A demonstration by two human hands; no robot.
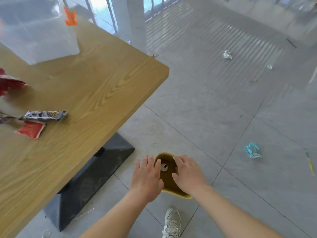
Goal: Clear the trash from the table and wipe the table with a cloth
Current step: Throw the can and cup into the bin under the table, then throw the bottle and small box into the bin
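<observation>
A yellow trash bin [167, 179] stands on the floor by the table's corner, with a little trash at its bottom. My left hand [147, 177] hovers over its left rim, fingers spread and holding nothing. My right hand [188, 175] is over its right rim, also spread and holding nothing. On the wooden table [96, 93] lie a silver printed wrapper [45, 115], a red packet [31, 129] under it, and a red wrapper [8, 83] at the left edge. No cloth is visible.
A clear plastic box with an orange clip [37, 30] sits at the table's far end. The table's dark base [89, 179] juts onto the floor. Crumpled white paper [227, 54] and a teal wrapper [253, 150] lie on the tiles. My shoe [172, 222] is near the bin.
</observation>
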